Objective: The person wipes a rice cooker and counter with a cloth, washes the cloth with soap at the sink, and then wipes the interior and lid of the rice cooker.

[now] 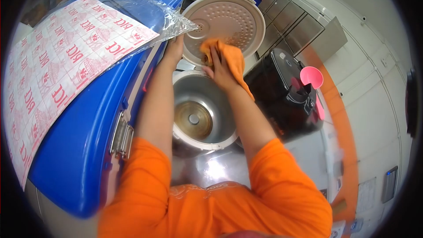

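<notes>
An orange cloth is bunched under my right hand, which presses it against the lower inside of a round, dimpled lid. The lid stands raised behind a rice cooker, its metal inside bare with a brownish round base and a central knob. At the lid's left edge is my left hand; its fingers are mostly hidden by the rim and a clear plastic bag, so their grip is unclear.
To the left stands a big blue cooler with a metal latch, topped by red-and-white "ICE" printed sheets. A black container and a pink ladle are at right. Steel cabinets stand behind.
</notes>
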Tool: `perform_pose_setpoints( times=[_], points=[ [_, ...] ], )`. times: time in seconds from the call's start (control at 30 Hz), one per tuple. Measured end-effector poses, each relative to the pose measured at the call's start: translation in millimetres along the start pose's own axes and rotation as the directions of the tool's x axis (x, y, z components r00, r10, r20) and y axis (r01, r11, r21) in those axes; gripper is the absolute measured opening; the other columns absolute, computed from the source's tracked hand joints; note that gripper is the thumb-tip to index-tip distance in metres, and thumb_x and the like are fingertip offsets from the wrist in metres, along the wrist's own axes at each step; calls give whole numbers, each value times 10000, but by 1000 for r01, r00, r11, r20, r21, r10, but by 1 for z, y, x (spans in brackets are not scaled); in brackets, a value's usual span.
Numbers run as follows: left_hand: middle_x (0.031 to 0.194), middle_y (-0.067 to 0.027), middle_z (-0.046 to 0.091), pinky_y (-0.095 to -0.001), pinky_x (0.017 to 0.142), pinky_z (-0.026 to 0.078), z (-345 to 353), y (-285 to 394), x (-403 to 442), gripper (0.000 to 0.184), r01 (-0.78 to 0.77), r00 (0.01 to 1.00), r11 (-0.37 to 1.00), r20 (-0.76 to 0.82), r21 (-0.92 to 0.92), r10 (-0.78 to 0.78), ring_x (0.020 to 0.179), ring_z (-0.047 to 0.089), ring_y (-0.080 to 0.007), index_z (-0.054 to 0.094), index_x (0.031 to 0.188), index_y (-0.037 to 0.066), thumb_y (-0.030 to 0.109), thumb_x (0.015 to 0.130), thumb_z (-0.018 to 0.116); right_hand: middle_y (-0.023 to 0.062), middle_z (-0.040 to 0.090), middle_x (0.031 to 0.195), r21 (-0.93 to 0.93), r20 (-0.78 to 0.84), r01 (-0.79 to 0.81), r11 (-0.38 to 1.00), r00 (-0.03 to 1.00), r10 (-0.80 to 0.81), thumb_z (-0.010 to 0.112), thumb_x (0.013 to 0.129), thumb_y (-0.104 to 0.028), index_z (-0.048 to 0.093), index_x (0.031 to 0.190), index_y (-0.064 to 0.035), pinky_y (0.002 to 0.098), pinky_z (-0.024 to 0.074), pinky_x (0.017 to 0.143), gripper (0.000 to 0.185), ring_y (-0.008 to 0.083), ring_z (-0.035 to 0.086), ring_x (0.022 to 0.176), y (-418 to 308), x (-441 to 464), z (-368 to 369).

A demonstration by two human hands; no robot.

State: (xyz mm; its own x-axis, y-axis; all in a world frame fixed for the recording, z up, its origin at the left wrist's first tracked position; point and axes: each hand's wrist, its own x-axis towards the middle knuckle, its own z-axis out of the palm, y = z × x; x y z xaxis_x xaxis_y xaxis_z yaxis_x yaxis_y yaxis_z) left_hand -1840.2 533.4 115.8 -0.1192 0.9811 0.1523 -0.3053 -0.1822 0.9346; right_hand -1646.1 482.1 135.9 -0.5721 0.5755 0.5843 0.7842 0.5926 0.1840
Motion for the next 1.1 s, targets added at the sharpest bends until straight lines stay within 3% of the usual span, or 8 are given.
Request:
perform_pose_setpoints(
  times=[0.03,0.37,0.43,0.5,0.7,0.97,1.03,1.1],
  points=[
    [1459,-120,252,-311,1068,192,-1,0,1,677,3,1000,1000,-7,-8,-3,1345,226,-252,263,1404,56,518,916,349,213,273,1387,38,-111,-32,999,993,36,573,824,-436,259,1409,-144,493,215,1057,726,414,269,1272,-9,15,4],
    [1461,-133,239,-314,1075,178,-1,6,-5,690,13,1000,1000,21,3,-13,1352,204,-267,245,1407,45,522,917,340,221,158,1423,126,49,24,992,998,-31,605,785,-478,297,1398,-257,486,201,1070,720,417,201,1310,15,2,15],
    [1267,-130,471,-434,939,392,-2,3,-3,874,113,994,992,13,-57,-112,1150,474,-255,337,1352,67,744,800,324,213,160,1419,30,-5,-28,999,1000,28,609,782,-480,290,1401,-260,482,209,1070,730,407,211,1310,-2,21,8],
    [1270,-129,470,-433,941,392,-3,1,-4,871,121,993,992,9,-29,-121,1152,474,-256,335,1352,68,742,801,326,204,154,1416,68,-72,-5,998,997,10,607,786,-474,299,1397,-263,482,217,1065,716,402,236,1295,9,7,21],
    [1281,-119,467,-423,950,384,-2,-6,5,877,101,995,995,-7,6,-100,1164,468,-256,339,1352,73,749,793,332,173,184,1440,192,88,-67,979,995,51,616,784,-441,327,1379,-282,457,222,1071,681,363,242,1309,2,0,11],
    [1300,-117,455,-404,959,369,2,14,-13,924,100,995,995,28,-2,-100,1176,462,-250,323,1362,76,780,763,334,189,201,1402,122,17,-21,992,1000,19,593,790,-480,289,1394,-301,486,238,1055,699,413,253,1276,20,-22,24],
    [1145,-89,543,-326,765,473,2,16,-14,701,124,992,992,-20,7,-124,967,554,-181,393,1321,87,622,870,352,188,199,1402,199,-20,18,980,1000,-14,581,816,-435,286,1393,-302,478,252,1053,662,411,253,1277,13,-7,24],
    [1103,-88,560,-325,754,474,3,16,-15,714,117,993,993,-33,-19,-117,948,561,-178,410,1300,73,636,863,357,190,197,1401,218,-11,-18,976,1000,21,566,834,-404,280,1396,-297,475,255,1053,639,412,255,1275,-11,15,19]
  ],
)
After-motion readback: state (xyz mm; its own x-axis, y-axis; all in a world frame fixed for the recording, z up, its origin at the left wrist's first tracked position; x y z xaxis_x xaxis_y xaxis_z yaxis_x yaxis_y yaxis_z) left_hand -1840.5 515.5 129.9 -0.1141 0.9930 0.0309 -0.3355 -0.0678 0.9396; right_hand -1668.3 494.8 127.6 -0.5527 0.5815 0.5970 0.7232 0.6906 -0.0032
